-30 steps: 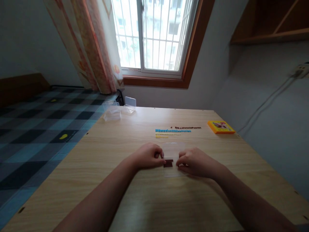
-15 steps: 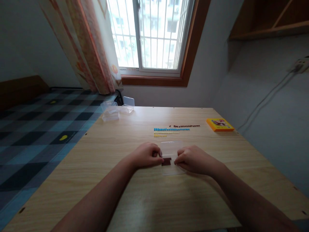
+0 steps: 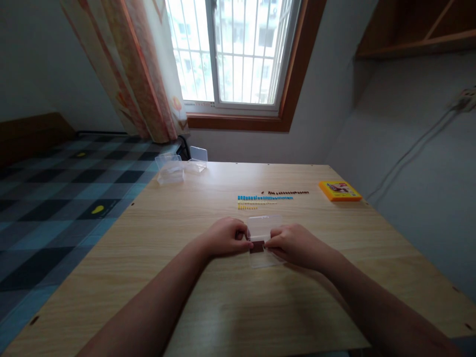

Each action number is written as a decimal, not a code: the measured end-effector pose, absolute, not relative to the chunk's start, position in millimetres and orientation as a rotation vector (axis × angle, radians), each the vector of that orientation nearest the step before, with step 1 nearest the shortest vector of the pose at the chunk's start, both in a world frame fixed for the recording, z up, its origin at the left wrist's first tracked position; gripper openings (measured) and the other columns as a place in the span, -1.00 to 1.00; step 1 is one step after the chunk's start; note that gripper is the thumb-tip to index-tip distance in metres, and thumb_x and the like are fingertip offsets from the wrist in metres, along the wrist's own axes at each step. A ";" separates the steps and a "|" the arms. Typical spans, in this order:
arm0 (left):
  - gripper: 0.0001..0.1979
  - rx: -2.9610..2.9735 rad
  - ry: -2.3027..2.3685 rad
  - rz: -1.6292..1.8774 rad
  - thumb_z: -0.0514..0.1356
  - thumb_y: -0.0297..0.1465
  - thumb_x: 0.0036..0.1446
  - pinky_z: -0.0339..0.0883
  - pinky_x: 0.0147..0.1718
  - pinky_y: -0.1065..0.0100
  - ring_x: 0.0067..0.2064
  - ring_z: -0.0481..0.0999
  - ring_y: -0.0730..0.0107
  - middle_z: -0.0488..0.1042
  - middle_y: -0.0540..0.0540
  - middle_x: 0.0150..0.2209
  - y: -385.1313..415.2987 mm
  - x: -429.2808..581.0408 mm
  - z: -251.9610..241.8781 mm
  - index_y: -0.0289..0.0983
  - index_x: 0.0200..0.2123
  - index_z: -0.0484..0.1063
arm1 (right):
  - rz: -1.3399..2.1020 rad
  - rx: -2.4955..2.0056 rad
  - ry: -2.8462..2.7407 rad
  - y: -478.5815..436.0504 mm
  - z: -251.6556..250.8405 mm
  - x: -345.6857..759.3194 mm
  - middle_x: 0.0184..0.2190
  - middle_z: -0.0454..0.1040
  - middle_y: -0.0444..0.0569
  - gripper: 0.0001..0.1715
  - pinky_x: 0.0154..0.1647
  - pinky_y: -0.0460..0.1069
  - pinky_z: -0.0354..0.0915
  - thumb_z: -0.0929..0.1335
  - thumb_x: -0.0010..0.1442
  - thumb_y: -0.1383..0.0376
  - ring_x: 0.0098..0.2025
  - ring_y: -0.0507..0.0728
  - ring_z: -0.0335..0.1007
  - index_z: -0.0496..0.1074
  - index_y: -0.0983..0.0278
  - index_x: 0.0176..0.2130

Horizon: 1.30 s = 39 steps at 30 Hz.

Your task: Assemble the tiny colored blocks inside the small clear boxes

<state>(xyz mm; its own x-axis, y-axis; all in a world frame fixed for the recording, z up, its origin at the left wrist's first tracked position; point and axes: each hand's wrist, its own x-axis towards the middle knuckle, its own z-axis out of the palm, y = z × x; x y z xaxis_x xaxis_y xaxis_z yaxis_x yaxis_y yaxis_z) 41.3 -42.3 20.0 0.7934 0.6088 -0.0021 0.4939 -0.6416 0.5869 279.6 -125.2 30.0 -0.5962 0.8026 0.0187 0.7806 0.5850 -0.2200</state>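
An open clear plastic box [image 3: 260, 261] lies on the table in front of me, its lid [image 3: 259, 227] tipped back. Inside its left part is a dark brown block of small pieces [image 3: 257, 247], packed together. My left hand [image 3: 227, 238] is closed on the box's left edge, the thumb touching the block's left end. My right hand [image 3: 293, 244] is closed in a pinch at the block's right end, on a small brown piece mostly hidden by the fingertips.
Beyond the box lie rows of tiny brown [image 3: 292, 192], blue [image 3: 265, 198], pale [image 3: 256, 203] and yellow pieces [image 3: 246, 208]. An orange-yellow box [image 3: 339, 191] sits at the right edge of the table [image 3: 208, 307]. Open clear boxes [image 3: 171, 172] stand at the back left, near a checked bed [image 3: 63, 198].
My right hand has moved left with the small brown piece, up to the block's right end, where the gap has closed. My left hand stays at the box's edge.
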 end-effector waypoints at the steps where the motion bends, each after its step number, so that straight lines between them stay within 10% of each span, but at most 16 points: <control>1: -0.85 2.400 0.815 0.261 0.27 -0.29 0.04 0.07 -0.47 0.39 -0.43 0.36 0.38 0.44 0.03 -0.50 -42.2 41.2 20.2 -0.24 -0.39 0.59 | 0.290 -1.351 -2.687 -125.1 30.0 279.7 -0.38 0.58 -0.08 -0.76 -0.39 -0.07 0.05 0.34 0.28 0.39 -0.42 0.02 0.38 0.63 0.21 -0.29; 39: -0.83 2.377 0.835 0.263 0.29 -0.25 0.03 0.06 -0.46 0.37 -0.42 0.37 0.37 0.46 0.02 -0.49 -42.4 41.1 22.6 -0.23 -0.42 0.58 | 0.444 -1.151 -2.498 -136.8 62.9 301.1 -0.45 0.50 -0.10 -0.75 -0.42 -0.09 0.13 0.34 0.30 0.36 -0.47 -0.01 0.34 0.64 0.20 -0.20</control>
